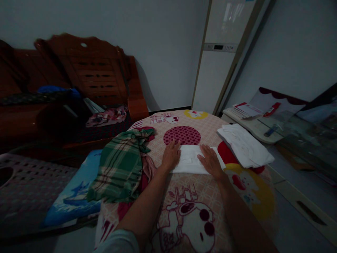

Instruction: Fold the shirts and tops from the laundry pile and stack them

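Note:
A folded white garment [190, 160] lies flat in a wide strip on the patterned table cover [168, 189]. On its left end rests my left hand [172, 154], fingers stretched forward and palm down. Toward its right end, my right hand [210, 160] presses flat with the fingers a little apart. Neither hand grips the cloth. To the right sits another folded white garment [244, 146]. On the left, a green plaid shirt [122, 161] lies loosely bunched, with pink and dark red cloth partly hidden beneath it.
A wooden bench [92, 70] with clothes on its seat stands behind at left. A blue printed cushion [79, 191] lies beside the table. A tall white air conditioner [216, 77] stands at the wall, and a side table [244, 123] holding papers is at right.

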Available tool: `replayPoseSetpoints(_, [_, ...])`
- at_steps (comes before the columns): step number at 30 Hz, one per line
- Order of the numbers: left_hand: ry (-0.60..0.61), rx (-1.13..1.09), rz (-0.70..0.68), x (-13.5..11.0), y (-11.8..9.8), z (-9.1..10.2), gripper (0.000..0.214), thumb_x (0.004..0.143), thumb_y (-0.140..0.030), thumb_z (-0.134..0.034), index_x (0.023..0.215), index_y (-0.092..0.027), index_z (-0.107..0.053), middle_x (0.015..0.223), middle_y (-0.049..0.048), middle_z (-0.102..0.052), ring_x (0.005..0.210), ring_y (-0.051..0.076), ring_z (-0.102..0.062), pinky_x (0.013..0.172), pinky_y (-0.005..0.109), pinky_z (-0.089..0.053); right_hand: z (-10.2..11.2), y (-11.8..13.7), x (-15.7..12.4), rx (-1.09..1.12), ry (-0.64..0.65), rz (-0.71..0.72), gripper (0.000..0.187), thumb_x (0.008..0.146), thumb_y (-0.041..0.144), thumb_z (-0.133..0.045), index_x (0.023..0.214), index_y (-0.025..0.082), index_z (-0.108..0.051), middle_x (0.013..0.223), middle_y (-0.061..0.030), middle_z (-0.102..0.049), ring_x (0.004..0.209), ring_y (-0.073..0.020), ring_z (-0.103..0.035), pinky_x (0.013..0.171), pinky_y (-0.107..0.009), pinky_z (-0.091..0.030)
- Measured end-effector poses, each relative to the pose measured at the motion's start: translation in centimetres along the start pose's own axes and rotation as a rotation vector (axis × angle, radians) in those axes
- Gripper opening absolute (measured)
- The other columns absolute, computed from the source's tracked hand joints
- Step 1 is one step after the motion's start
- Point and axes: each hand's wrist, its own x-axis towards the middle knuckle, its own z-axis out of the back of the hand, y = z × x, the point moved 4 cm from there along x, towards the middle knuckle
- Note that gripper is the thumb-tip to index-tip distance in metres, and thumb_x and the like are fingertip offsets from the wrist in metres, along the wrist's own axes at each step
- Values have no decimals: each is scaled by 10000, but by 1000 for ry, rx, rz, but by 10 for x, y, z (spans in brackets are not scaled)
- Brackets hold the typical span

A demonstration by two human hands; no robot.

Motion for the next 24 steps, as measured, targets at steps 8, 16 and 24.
replayPoseSetpoints(8, [15, 23, -5, 0, 0, 0, 458, 946, -262, -456, 1389, -162, -514, 1495, 149, -450, 1396, 279, -396, 1150, 468, -334, 0, 0, 0, 2, 7, -3, 550, 1001, 444, -339, 1433, 127, -463, 1472, -165, -479, 1398, -291, -384, 1152, -485, -298])
replayPoseSetpoints(16, [39, 30, -13, 1, -1, 1, 407, 956, -267, -437, 1318, -158, -587, 1437, 155, -518, 1358, 272, -446, 1139, 477, -347, -1, -1, 0, 20, 19, -6, 521, 996, 448, -357, 1396, 153, -512, 1463, -154, -493, 1402, -292, -380, 1151, -506, -295])
replayPoseSetpoints(24, [39, 9, 3, 1, 1, -4, 445, 946, -256, -435, 1361, -127, -533, 1440, 167, -512, 1385, 272, -414, 1159, 474, -315, 0, 1, 0, 24, 9, -8, 527, 996, 449, -345, 1387, 142, -521, 1451, -161, -504, 1397, -300, -386, 1155, -502, -292])
